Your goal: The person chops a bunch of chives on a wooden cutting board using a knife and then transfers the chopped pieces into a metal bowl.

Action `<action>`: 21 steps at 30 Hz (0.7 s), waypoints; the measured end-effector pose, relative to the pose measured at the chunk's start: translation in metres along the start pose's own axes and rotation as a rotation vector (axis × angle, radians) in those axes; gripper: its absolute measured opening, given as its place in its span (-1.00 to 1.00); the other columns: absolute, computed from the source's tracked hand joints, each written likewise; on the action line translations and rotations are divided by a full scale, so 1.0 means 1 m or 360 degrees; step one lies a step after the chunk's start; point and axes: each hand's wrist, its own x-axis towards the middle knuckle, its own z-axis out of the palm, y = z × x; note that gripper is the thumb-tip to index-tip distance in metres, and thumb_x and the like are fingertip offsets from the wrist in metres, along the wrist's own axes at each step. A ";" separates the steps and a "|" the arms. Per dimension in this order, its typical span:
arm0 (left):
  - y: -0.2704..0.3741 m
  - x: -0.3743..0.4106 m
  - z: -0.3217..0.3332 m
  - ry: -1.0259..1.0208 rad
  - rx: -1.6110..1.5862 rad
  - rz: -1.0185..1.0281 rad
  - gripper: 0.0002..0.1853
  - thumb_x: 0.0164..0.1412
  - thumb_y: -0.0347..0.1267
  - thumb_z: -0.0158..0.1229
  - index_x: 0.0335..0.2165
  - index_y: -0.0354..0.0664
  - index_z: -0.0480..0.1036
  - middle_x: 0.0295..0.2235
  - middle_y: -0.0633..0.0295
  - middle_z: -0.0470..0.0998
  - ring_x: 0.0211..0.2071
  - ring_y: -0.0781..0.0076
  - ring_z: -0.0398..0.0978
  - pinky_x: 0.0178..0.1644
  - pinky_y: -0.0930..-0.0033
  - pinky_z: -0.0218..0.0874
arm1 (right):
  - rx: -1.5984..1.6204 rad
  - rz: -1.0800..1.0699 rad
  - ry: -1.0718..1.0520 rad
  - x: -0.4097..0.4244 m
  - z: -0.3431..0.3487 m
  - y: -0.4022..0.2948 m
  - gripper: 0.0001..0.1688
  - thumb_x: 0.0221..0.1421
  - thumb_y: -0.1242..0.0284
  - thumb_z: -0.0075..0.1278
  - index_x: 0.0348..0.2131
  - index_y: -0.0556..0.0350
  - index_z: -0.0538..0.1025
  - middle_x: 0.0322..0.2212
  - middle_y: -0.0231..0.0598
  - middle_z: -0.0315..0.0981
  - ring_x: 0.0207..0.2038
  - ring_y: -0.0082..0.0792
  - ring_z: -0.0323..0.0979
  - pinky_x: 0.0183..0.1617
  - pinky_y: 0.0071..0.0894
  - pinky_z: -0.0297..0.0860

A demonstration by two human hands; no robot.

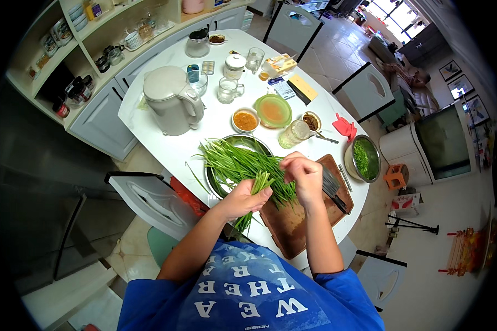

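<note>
My left hand (244, 200) is closed around a bunch of garlic chives (261, 182), its cut ends pointing up and its leaves hanging below the fist. To the right, my right hand (302, 173) is raised with bent fingers over the board; whether anything thin is between the fingertips is too small to tell. A large pile of green chives (236, 163) lies across a steel bowl (209, 176) and spills onto a brown cutting board (290, 227). A cleaver (331, 184) with a black handle rests on the board's right part.
Right of the board stands a steel bowl of chopped greens (361, 159). Beyond the chives are a bowl of orange sauce (245, 120), a green-lidded container (273, 111), a glass jar (295, 134) and a grey kettle (172, 101). A chair (149, 202) stands at the left edge.
</note>
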 end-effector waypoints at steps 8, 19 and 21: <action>0.015 -0.034 -0.009 0.0598 0.0197 0.0291 -0.57 0.16 -0.22 0.24 -0.62 -0.09 0.17 -0.71 0.47 0.15 -0.72 0.69 0.08 -0.65 0.57 -0.08 | -0.0117 0.0482 0.0208 0.037 0.017 0.057 -0.69 0.22 0.28 0.01 -0.39 0.19 0.57 -0.59 -0.47 0.42 -0.64 -0.73 0.20 -0.60 -0.71 0.15; 0.023 -0.083 -0.037 0.0871 -0.0199 0.0318 -0.62 0.34 -0.29 -0.03 -0.63 -0.08 0.20 -0.73 0.49 0.14 -0.72 0.73 0.01 -0.65 0.55 -0.15 | -0.1508 0.0187 -0.0243 0.104 0.082 0.169 -0.85 -0.05 0.36 0.16 -0.46 0.05 0.58 -0.49 -0.23 0.50 -0.40 -0.17 0.49 -0.30 -0.22 0.40; 0.023 -0.088 -0.041 0.0912 -0.0197 0.0315 -0.62 0.34 -0.28 -0.04 -0.63 -0.09 0.20 -0.73 0.49 0.15 -0.72 0.73 0.02 -0.65 0.55 -0.15 | -0.1583 0.0066 -0.0260 0.115 0.092 0.182 -0.85 -0.05 0.36 0.16 -0.47 0.04 0.58 -0.47 -0.24 0.49 -0.38 -0.17 0.49 -0.29 -0.21 0.40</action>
